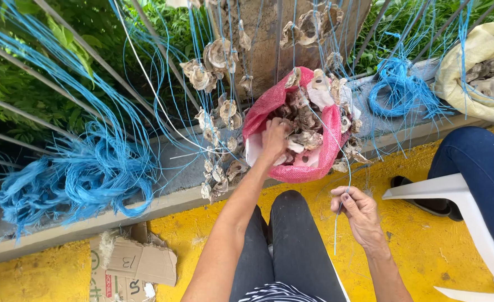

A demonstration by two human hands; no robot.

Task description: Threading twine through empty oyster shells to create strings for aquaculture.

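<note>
The left hand point(273, 137) is sunk among oyster shells point(305, 120) inside the red mesh sack point(332, 146), fingers curled; its grasp cannot be told. A blue string point(343, 184) is pinched by the right hand point(357, 208), below and right of the sack.

Materials and surface finishes at an outdoor shell-stringing place.
Rough, chalky grey-brown oyster shells point(305, 120) fill a red woven-mesh plastic sack point(331, 142); the left hand point(273, 140) rests among them. The right hand point(354, 206) pinches a thin, smooth blue plastic string point(343, 168). Frayed blue plastic twine point(84, 176) lies on matt concrete ledge point(174, 184); worn yellow-painted floor point(420, 246); creased matt cardboard point(140, 263); smooth white plastic chair point(454, 193).
</note>
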